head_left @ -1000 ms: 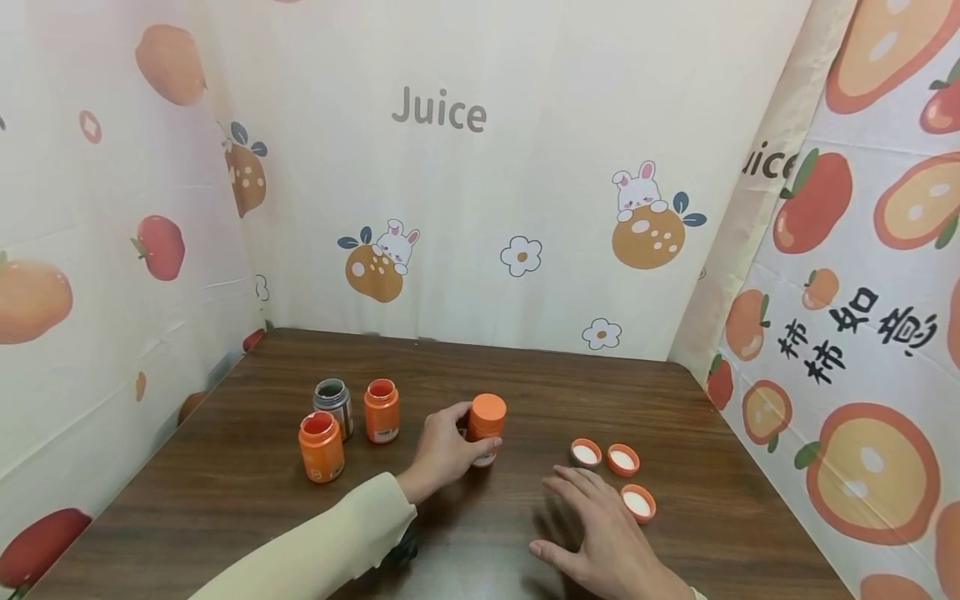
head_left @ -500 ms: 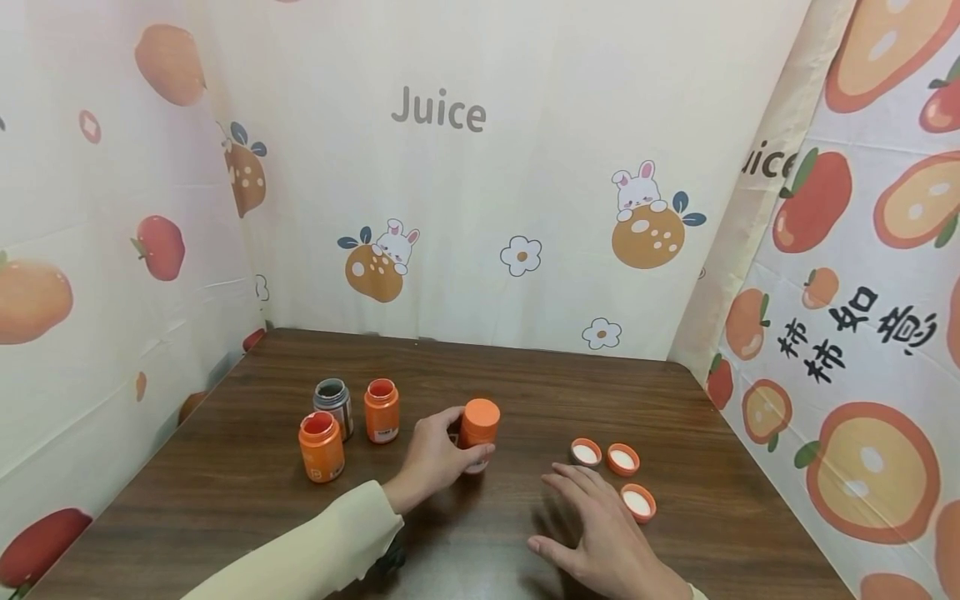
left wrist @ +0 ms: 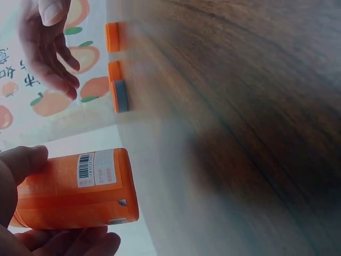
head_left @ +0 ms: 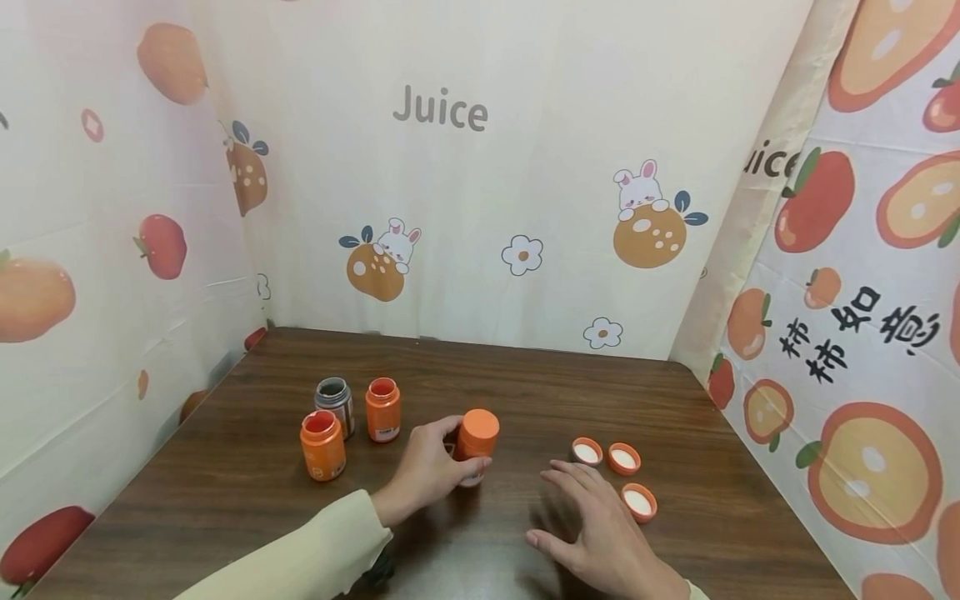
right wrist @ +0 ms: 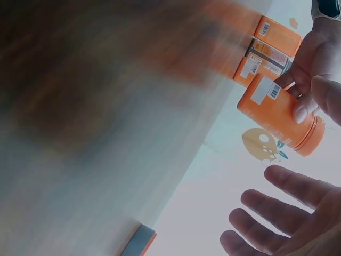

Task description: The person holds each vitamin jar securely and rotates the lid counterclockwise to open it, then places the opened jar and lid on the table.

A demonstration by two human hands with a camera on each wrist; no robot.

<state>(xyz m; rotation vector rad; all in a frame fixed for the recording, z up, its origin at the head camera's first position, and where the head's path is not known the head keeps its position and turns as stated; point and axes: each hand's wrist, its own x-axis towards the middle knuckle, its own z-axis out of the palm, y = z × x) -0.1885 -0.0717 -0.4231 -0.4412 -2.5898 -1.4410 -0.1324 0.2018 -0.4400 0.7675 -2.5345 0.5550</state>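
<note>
My left hand [head_left: 423, 467] grips an orange plastic bottle [head_left: 471, 454] with its orange cap [head_left: 480, 423] on, held upright. In the left wrist view, the bottle [left wrist: 74, 186] shows a barcode label and seems to hang above the table, apart from its shadow. My right hand [head_left: 600, 533] hovers over the table with fingers spread, holding nothing. Beside it lie three caps, white insides up: a grey-sided cap [head_left: 587, 451], an orange cap [head_left: 624, 458] and a nearer orange cap [head_left: 639, 502].
Three uncapped bottles stand on the left of the brown wooden table [head_left: 525, 383]: a grey bottle [head_left: 335, 408], an orange bottle [head_left: 383, 412] and another orange bottle [head_left: 322, 450] in front. Fruit-printed curtains [head_left: 465, 200] enclose the table's back and sides.
My left hand has brought the capped bottle nearer to me and slightly leftward. The right hand has hardly moved; the loose caps and uncapped bottles stay put.
</note>
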